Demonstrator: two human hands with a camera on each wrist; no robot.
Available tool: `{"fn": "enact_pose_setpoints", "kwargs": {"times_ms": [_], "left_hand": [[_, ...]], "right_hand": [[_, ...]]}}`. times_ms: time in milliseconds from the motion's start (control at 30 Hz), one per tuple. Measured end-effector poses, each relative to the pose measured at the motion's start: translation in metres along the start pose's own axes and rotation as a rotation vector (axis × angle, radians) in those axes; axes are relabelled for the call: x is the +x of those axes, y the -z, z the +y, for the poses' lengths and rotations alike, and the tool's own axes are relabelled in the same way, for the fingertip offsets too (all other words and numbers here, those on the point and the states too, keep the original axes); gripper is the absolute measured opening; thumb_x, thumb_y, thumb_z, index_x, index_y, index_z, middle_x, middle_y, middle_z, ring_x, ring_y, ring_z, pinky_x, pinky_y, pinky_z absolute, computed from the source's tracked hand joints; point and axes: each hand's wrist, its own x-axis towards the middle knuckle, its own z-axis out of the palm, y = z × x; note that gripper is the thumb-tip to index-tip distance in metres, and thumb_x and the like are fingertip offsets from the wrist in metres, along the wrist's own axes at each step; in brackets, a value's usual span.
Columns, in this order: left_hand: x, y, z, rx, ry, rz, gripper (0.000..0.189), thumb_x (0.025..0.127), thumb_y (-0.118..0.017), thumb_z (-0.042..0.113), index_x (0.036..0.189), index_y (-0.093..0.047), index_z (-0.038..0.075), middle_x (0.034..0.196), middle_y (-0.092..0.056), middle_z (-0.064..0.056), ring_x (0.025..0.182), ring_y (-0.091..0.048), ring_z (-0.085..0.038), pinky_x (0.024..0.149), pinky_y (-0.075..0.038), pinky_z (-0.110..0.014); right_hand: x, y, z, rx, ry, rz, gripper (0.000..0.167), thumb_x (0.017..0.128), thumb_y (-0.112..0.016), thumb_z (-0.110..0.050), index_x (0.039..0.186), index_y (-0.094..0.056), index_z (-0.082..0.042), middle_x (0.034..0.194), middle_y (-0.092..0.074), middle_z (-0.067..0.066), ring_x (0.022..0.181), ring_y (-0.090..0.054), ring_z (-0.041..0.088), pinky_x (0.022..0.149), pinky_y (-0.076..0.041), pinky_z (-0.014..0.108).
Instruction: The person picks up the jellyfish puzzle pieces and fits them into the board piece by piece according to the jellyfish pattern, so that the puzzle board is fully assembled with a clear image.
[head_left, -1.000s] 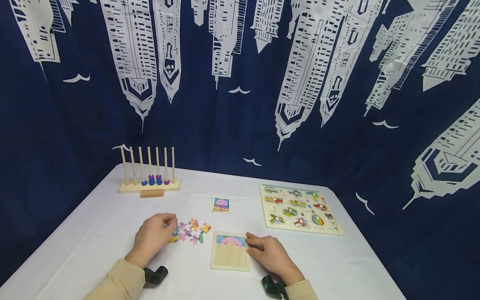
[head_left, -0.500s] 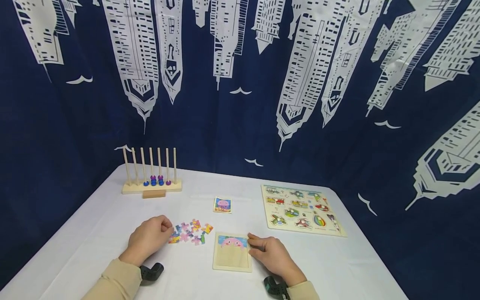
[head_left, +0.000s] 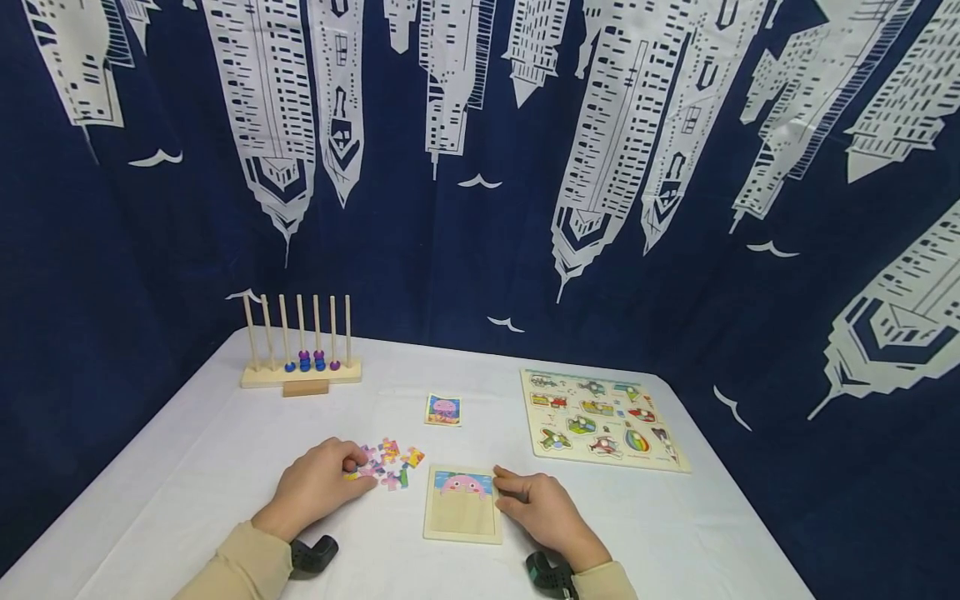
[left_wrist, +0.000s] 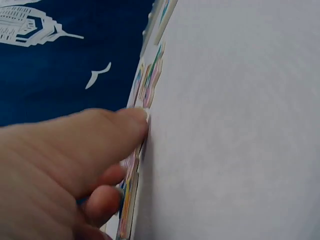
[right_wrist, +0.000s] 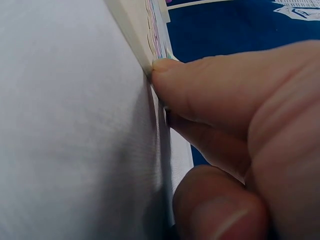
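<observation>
My left hand (head_left: 315, 485) is over the left side of a loose pile of jigsaw pieces (head_left: 390, 452), pink, yellow and blue. Its thumb and index finger are apart, with the thumb tip right at the pieces (left_wrist: 128, 200) in the left wrist view; some pieces are hidden under the hand. My right hand (head_left: 543, 510) rests beside a square wooden puzzle tray (head_left: 462, 533), its thumb and index fingertips against the right edge. The top of the tray holds fitted pieces showing a pink cartoon face (head_left: 462, 483) on blue; below it is bare wood.
Behind the tray lies a small picture card (head_left: 444, 409) with a pink sea creature. A wooden peg-and-bead counting rack (head_left: 300, 375) stands at the back left, a small wood block (head_left: 305, 388) before it. A vehicle puzzle board (head_left: 600, 417) lies back right.
My left hand drew back left from the pile, then came right again over the pieces, its thumb now spread out. The right hand and the tray have stayed in place.
</observation>
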Motion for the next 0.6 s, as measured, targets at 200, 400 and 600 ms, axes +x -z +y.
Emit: {"fn": "enact_pose_setpoints", "kwargs": {"times_ms": [200, 400, 600], "left_hand": [[0.0, -0.0003, 0.0019, 0.034, -0.002, -0.002, 0.027, 0.079, -0.088, 0.034, 0.096, -0.075, 0.018, 0.086, -0.059, 0.005, 0.074, -0.052, -0.011, 0.063, -0.043, -0.032], [-0.0009, -0.0005, 0.0021, 0.044, -0.01, 0.001, 0.024, 0.078, -0.088, 0.032, 0.094, -0.074, 0.019, 0.085, -0.059, 0.005, 0.072, -0.052, -0.01, 0.063, -0.043, -0.032], [-0.0013, -0.0002, 0.0023, 0.022, -0.042, 0.003, 0.02, 0.079, -0.086, 0.026, 0.093, -0.074, 0.021, 0.088, -0.06, 0.008, 0.075, -0.053, -0.009, 0.064, -0.045, -0.033]], "right_hand": [[-0.0003, -0.0005, -0.0001, 0.004, 0.0, 0.006, 0.035, 0.094, -0.074, -0.021, 0.126, -0.073, -0.007, 0.141, -0.064, 0.0, 0.134, -0.059, 0.029, 0.108, -0.045, 0.052], [-0.0002, -0.001, 0.0009, -0.001, 0.0, 0.006, 0.035, 0.094, -0.075, -0.021, 0.126, -0.073, -0.007, 0.141, -0.064, 0.0, 0.133, -0.059, 0.028, 0.108, -0.045, 0.052], [0.0002, -0.0008, 0.0016, -0.006, 0.0, 0.002, 0.036, 0.094, -0.075, -0.022, 0.127, -0.073, -0.008, 0.141, -0.064, 0.0, 0.134, -0.059, 0.028, 0.108, -0.045, 0.051]]}}
